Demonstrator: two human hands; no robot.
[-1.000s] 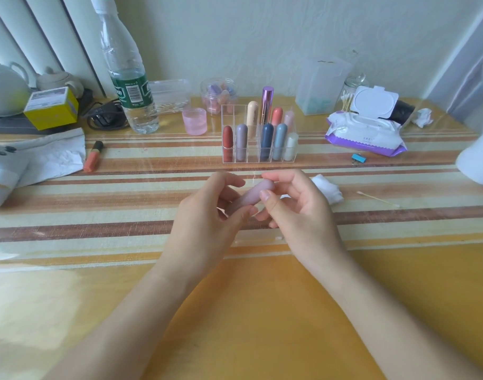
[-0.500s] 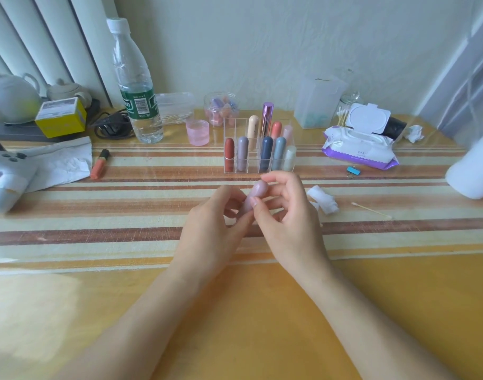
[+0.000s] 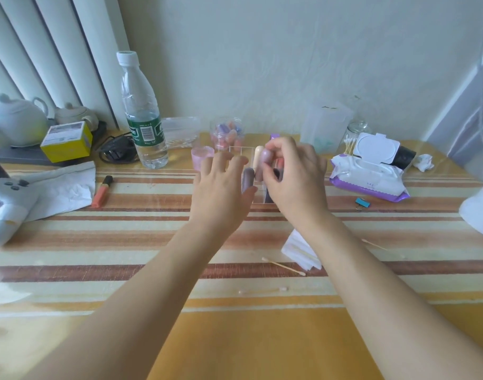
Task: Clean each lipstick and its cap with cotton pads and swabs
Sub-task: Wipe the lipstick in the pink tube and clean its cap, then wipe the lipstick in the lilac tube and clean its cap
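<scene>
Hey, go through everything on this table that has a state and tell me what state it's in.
mauve lipstick: capped, pinched by right hand
left hand: open, fingers straight
water bottle: upright, capped
wet wipes pack: lid flipped open
orange lipstick: lying on its side

Right hand (image 3: 295, 182) pinches a rounded mauve plastic lipstick tube (image 3: 264, 163) near its top, roughly upright, over the clear acrylic compartment rack (image 3: 258, 200) on the striped worktop (image 3: 125, 242). Left hand (image 3: 221, 193) is at the rack's left side, fingers spread and loose; contact cannot be told.

A grey-mauve capsule lipstick (image 3: 247, 181) stands in the rack.

- Left of rack: clear green-labelled water bottle (image 3: 143, 119); orange lip tube (image 3: 102, 191), lying flat.
- Right of rack: white-and-purple wet-wipe pack (image 3: 369, 174).
- Nearer than rack: folded white cotton pads (image 3: 300, 250); wooden cotton swab (image 3: 284, 266).
</scene>
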